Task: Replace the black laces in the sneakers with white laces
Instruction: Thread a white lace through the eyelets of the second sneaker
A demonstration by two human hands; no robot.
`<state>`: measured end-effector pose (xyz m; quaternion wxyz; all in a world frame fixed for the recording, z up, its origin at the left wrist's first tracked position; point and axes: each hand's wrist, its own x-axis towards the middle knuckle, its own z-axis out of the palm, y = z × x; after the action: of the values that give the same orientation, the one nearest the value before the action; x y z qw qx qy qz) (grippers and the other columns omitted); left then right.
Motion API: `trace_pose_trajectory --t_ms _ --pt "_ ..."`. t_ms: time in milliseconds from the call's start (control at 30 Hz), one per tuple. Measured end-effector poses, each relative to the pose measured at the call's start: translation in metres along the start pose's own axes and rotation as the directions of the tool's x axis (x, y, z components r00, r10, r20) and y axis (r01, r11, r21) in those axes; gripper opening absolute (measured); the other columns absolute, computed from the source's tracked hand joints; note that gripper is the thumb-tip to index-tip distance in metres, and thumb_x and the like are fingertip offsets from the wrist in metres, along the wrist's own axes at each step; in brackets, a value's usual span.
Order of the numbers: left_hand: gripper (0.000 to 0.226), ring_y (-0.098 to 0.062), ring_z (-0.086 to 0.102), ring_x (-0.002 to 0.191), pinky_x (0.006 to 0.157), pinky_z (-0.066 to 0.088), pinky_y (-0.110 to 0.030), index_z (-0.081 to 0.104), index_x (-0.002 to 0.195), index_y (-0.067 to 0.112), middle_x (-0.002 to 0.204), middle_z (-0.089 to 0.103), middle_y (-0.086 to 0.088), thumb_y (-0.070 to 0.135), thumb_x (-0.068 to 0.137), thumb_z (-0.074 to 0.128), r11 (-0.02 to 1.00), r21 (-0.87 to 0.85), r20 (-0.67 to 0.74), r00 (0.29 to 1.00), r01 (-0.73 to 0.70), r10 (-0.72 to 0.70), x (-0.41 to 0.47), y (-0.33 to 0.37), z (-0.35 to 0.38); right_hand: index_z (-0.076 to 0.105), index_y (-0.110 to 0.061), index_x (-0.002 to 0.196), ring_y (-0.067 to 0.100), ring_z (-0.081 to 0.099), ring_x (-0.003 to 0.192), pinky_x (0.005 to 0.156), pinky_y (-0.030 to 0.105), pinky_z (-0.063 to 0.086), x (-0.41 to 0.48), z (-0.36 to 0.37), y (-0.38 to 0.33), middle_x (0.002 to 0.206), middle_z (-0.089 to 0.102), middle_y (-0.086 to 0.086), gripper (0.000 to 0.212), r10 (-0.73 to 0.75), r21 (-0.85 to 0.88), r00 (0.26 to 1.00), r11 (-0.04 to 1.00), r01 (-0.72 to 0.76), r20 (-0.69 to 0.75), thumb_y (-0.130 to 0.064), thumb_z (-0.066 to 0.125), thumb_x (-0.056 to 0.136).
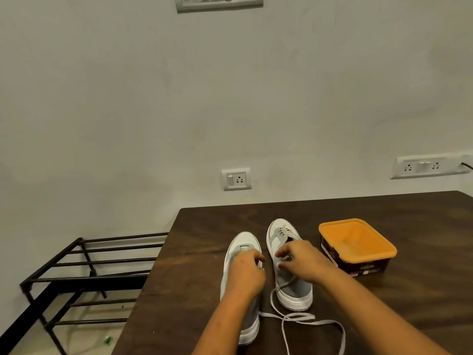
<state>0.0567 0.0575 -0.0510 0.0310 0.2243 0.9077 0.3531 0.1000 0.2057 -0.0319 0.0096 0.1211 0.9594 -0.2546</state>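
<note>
Pale wall [230,98] fills most of the view, with three socket plates on it; the top one [218,2] is cut off by the frame. Below it stands a dark wooden table [409,290], and a black metal rack [76,272] sits off its left edge.

Two grey-and-white sneakers stand side by side near the table's left edge, toes toward the far edge. The left hand [245,274] covers the middle of the left sneaker [243,239], hiding its eyelets. Its fingers are curled, and a small white piece, apparently a tip of the white lace [297,316], shows pinched at the fingertips.

The right hand [302,262] lies over the tongue of the right sneaker [294,298], fingers bent downward. Whether they grip anything cannot be made out. A strand of lace rises from the table to just under this palm.

Loose strands cross and loop behind the heels toward the near edge, where the frame cuts them off; whether they are one lace or two is unclear. Pale lacing shows at the right sneaker's toe.

One open orange tub [358,242] stands to the right of the sneakers.
</note>
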Motion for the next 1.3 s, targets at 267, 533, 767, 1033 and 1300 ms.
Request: trace_pose_trajectory --t_ms 267,533,767,1033,1300 --pt "0.044 -0.030 0.055 0.114 0.094 0.045 -0.031 0.052 0.122 0.004 0.125 0.058 -0.015 0.028 0.086 0.060 0.937 -0.091 0.079 0.941 0.336 -0.330 0.030 -0.015 0.019 0.055 -0.027 0.126 0.024 0.055 0.118 0.097 0.039 0.037 0.000 0.022 -0.003 0.128 0.059 0.000 0.035 0.023 -0.312 1.000 0.950 -0.022 0.000 -0.021 0.056 0.092" --pt "0.058 -0.028 0.049 0.111 0.085 0.042 -0.030 0.041 0.138 0.011 0.131 0.049 -0.013 -0.006 0.083 0.048 0.658 -0.560 0.330 0.864 0.504 -0.381 0.052 -0.030 0.025 0.060 -0.026 0.127 0.013 0.058 0.116 0.099 0.030 0.045 0.019 0.016 0.005 0.126 0.063 -0.004 0.035 0.006 -0.140 0.999 0.990 -0.011 -0.038 -0.024 0.061 0.092" --pt "0.067 -0.030 0.050 0.113 0.082 0.048 -0.033 0.042 0.140 0.021 0.134 0.048 -0.014 -0.012 0.081 0.043 0.513 -0.693 0.353 0.859 0.507 -0.371 0.037 -0.030 0.016 0.071 -0.018 0.100 0.006 0.061 0.089 0.085 0.016 0.049 0.030 0.015 -0.009 0.097 0.067 -0.002 0.027 -0.068 0.141 0.984 0.986 0.091 -0.162 -0.001 0.051 0.094" --pt "0.062 -0.029 0.052 0.097 0.069 0.047 -0.030 0.053 0.129 0.016 0.118 0.056 -0.016 -0.016 0.078 0.043 0.443 -0.739 0.369 0.855 0.507 -0.364 0.039 -0.039 0.013 0.069 -0.015 0.097 0.016 0.063 0.092 0.082 0.025 0.051 0.059 0.032 -0.015 0.099 0.069 0.003 0.019 -0.012 0.065 0.982 0.998 0.024 -0.187 -0.006 0.053 0.092" --pt "0.054 -0.024 0.054 0.084 0.061 0.047 -0.027 0.061 0.111 0.019 0.095 0.060 -0.012 -0.018 0.077 0.039 0.467 -0.712 0.417 0.851 0.524 -0.319 0.036 -0.032 0.010 0.066 -0.011 0.098 0.021 0.063 0.092 0.083 0.032 0.052 0.079 0.048 -0.022 0.098 0.068 0.008 0.013 0.046 0.000 0.983 0.999 -0.047 -0.178 -0.015 0.054 0.094"
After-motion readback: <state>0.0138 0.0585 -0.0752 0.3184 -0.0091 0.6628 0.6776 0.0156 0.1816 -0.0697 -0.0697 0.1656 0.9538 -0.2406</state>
